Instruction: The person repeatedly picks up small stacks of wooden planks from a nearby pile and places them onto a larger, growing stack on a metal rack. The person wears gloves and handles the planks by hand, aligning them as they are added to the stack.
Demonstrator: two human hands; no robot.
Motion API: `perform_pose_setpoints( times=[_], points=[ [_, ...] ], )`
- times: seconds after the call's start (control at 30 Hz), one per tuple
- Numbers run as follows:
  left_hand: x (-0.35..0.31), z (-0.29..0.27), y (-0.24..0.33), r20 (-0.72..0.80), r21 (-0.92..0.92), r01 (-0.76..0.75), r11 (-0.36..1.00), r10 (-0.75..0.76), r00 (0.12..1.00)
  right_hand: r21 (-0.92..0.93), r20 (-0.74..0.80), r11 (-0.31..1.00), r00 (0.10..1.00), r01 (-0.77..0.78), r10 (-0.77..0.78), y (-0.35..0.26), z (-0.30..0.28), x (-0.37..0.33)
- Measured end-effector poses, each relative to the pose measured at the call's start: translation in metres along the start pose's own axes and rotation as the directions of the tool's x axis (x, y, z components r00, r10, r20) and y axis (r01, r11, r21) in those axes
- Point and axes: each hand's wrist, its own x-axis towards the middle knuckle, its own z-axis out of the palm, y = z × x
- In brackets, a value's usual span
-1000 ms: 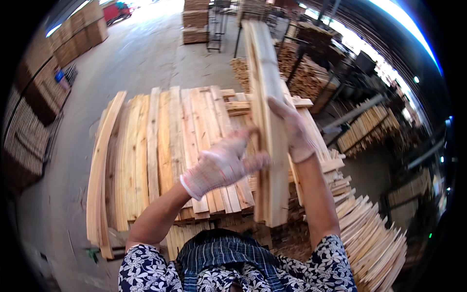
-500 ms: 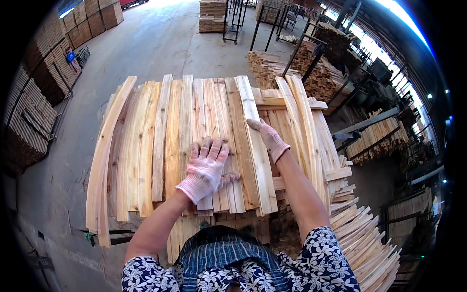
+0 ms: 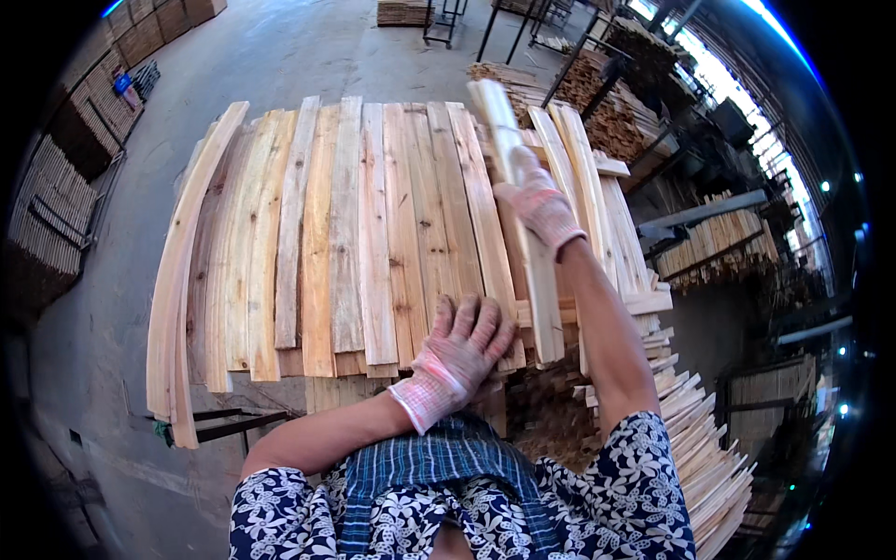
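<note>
A layer of long, thin wooden boards [image 3: 373,224] lies side by side before me, running away from me. My left hand [image 3: 462,355], in a whitish-pink knitted glove, rests with spread fingers on the near ends of the right-hand boards. My right hand [image 3: 539,201], gloved alike, is closed round a pale wooden board [image 3: 534,280]. That board is on edge or tilted and its far part is smeared by motion. Beneath it, part of the lower layer shows, with a crosswise wooden strip [image 3: 611,166] at the far right.
More curved boards [image 3: 577,154] lie along the stack's right side. A fanned heap of narrow strips [image 3: 700,457] spreads at the lower right. Black metal posts [image 3: 574,70] stand beyond the stack. Tall timber stacks [image 3: 51,210] line the left across a concrete floor [image 3: 308,56].
My right hand has taken hold of the pale board and turned it up, shifting it rightward. My left hand has slid right and nearer to me. The view has tilted downward.
</note>
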Motion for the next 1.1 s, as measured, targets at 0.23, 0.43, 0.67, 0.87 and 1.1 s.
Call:
perform_pose_setpoints(
  times=[0.23,0.43,0.67,0.87,1.1],
  points=[
    [0.009,0.007,0.011,-0.138,0.007,-0.046,0.999,0.047,0.989,-0.161,0.036,0.987,0.999,-0.017,0.023,0.075,0.047,0.002],
    [0.000,0.014,0.006,-0.103,0.013,0.052,0.999,-0.050,0.993,-0.007,0.154,0.999,0.987,-0.047,0.048,0.020,0.034,-0.009],
    [0.000,-0.034,-0.007,0.027,-0.155,-0.013,0.988,0.017,0.999,-0.137,0.084,0.991,0.996,0.005,0.007,0.052,0.051,0.009],
    [-0.044,-0.168,-0.198,-0.092,0.519,0.576,0.632,-0.628,0.773,-0.486,0.275,0.861,0.961,0.148,-0.010,0.081,0.046,0.019],
    [-0.123,-0.137,-0.341,0.000,0.211,0.949,0.232,-0.971,0.238,-0.080,0.028,0.996,0.999,0.029,-0.026,0.072,0.061,0.014]
  ],
)
